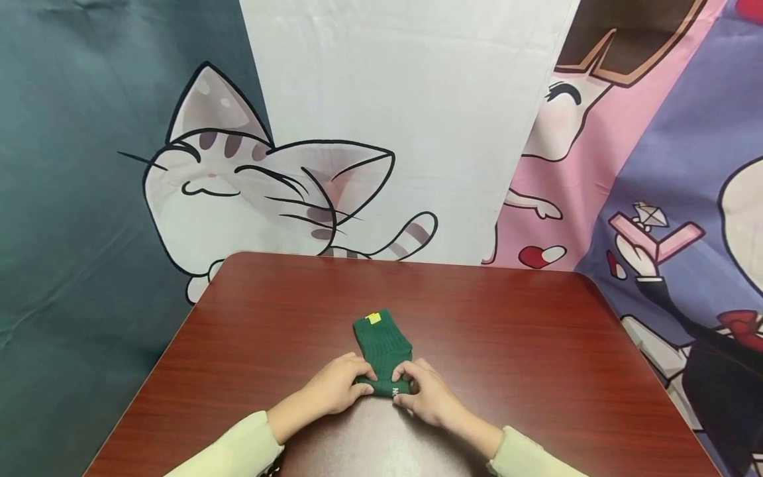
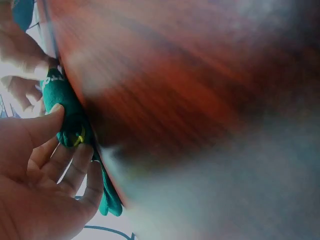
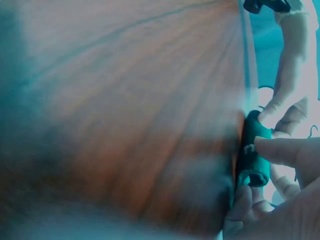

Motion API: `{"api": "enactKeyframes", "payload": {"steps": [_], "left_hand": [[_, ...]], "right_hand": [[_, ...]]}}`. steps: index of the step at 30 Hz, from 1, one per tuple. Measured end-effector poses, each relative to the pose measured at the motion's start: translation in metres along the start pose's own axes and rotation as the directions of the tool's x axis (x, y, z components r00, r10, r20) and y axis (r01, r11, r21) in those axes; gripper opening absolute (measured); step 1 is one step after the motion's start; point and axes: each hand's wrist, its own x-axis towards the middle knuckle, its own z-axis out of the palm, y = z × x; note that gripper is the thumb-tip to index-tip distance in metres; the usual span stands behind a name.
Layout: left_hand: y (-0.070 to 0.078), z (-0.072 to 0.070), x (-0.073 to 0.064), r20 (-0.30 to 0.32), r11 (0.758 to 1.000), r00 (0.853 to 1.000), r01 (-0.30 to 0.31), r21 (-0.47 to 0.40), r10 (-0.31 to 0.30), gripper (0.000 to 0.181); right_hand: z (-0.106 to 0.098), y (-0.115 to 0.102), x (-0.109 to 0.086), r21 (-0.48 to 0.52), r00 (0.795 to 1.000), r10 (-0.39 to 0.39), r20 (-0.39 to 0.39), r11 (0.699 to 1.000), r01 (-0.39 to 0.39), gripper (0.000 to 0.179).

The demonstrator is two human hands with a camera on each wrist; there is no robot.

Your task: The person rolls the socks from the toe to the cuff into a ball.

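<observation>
While the left hand (image 1: pixel 340 385) and right hand (image 1: pixel 430 396) pinch one sock bundle (image 1: pixel 381 341), lower centre, its lettering (image 1: pixel 395 392) — partly hidden — is unclear.

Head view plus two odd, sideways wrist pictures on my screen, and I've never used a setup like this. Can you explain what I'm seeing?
There's no machine here, just a person's two bare hands. The head picture comes from a camera worn on the head, looking forward and down. The other two come from cameras on each wrist; they look tilted and partly blurred. On the reddish-brown table lies a green sock, perhaps a pair, with a yellow patch at its far end. Its near end is rolled up, and the left hand and right hand pinch that roll from either side.
</observation>
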Motion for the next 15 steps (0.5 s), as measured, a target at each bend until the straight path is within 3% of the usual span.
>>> {"api": "enactKeyframes", "payload": {"steps": [4, 9, 15], "left_hand": [[-0.0015, -0.0017, 0.0018, 0.017, 0.998, 0.999, 0.034, -0.045, -0.033, 0.008], [0.0007, -0.0029, 0.0048, 0.030, 0.997, 0.997, 0.072, -0.038, -0.071, 0.010], [0.0036, -0.0069, 0.0057, 0.015, 0.997, 0.997, 0.071, -0.038, -0.071, 0.012]], "right_hand": [[0.0023, 0.0014, 0.0001, -0.071, 0.997, -0.065, -0.041, 0.996, 0.062, 0.035], [0.0040, 0.0013, 0.0017, -0.131, 0.996, -0.063, -0.070, 0.990, 0.054, 0.035], [0.0044, 0.0008, 0.0038, -0.134, 0.996, -0.043, -0.083, 0.990, 0.032, 0.025]]}}
